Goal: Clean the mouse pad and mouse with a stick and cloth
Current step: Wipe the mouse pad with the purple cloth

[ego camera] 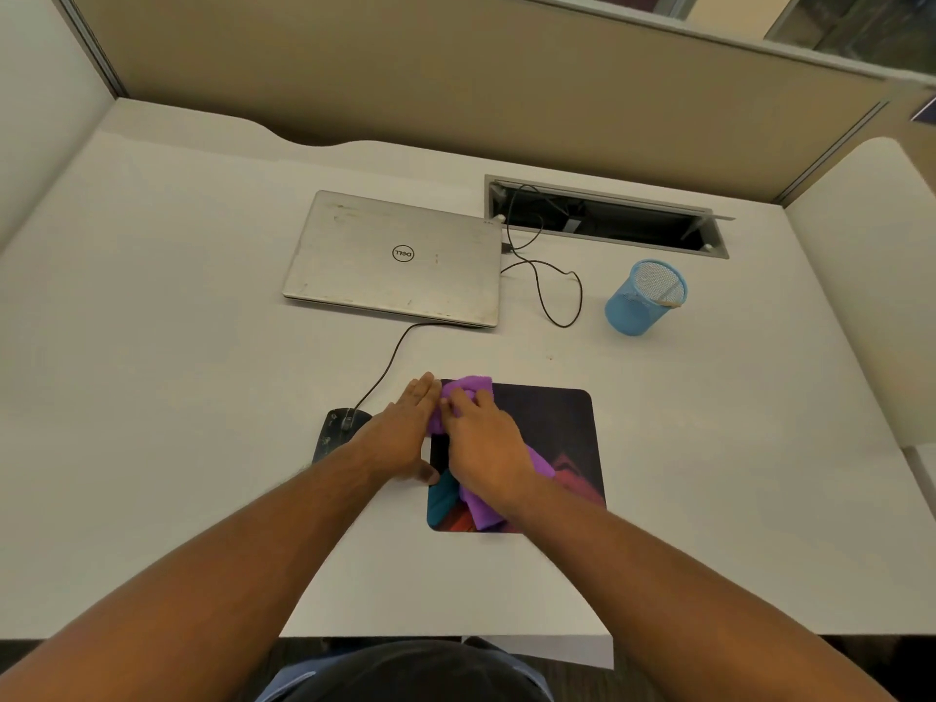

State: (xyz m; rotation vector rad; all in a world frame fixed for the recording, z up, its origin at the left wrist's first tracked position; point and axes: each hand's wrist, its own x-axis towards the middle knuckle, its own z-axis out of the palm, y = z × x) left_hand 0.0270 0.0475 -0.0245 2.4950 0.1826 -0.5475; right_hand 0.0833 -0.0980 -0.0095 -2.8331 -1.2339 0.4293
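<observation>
A dark mouse pad (552, 428) with red and teal patterns lies on the white desk. A purple cloth (468, 392) is bunched on its left part. My right hand (483, 448) lies on the cloth with fingers curled into it. My left hand (405, 433) rests flat with straight fingers along the pad's left edge, fingertips touching the cloth. A black wired mouse (337, 430) sits on the desk just left of my left wrist, partly hidden by it. A wooden stick (663, 298) leans inside the blue mesh cup.
A shut silver laptop (397, 258) lies behind the pad, with black cables (547, 286) at its right side. The blue mesh cup (640, 301) stands at the right. An open cable hatch (608, 217) is set in the desk at the back. Partition walls (456, 83) surround the desk.
</observation>
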